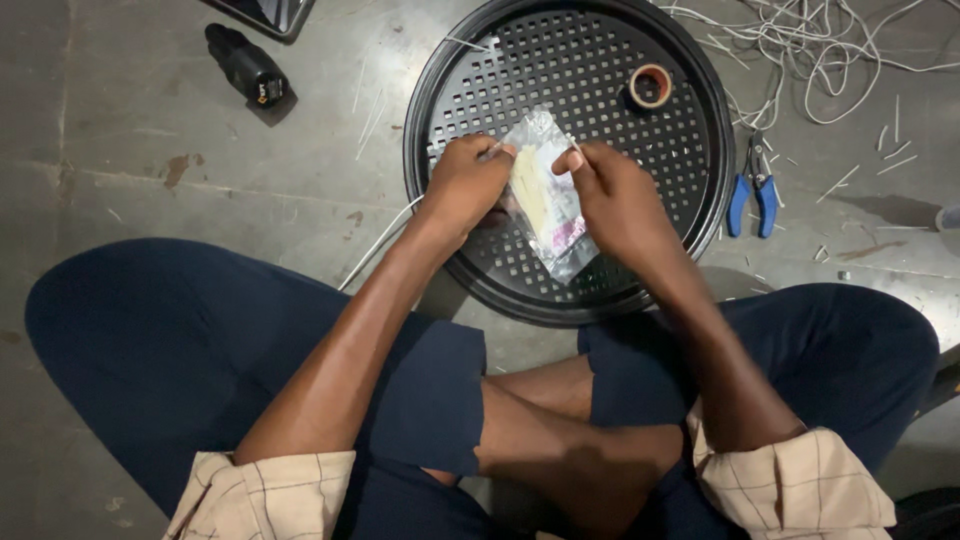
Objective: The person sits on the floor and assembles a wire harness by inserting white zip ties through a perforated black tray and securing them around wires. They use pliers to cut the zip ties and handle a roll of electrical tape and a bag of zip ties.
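Head view: left hand and right hand pinch a clear plastic packet; a hard tug could spill its pale strips.

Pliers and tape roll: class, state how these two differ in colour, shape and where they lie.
The pliers have blue handles; the tape roll is brownish.
The pliers are long with two handles spread apart; the tape roll is a small ring with a hole through it.
The pliers lie on the grey floor, right of the tray; the tape roll lies inside the black perforated tray.
Neither is touched by a hand.
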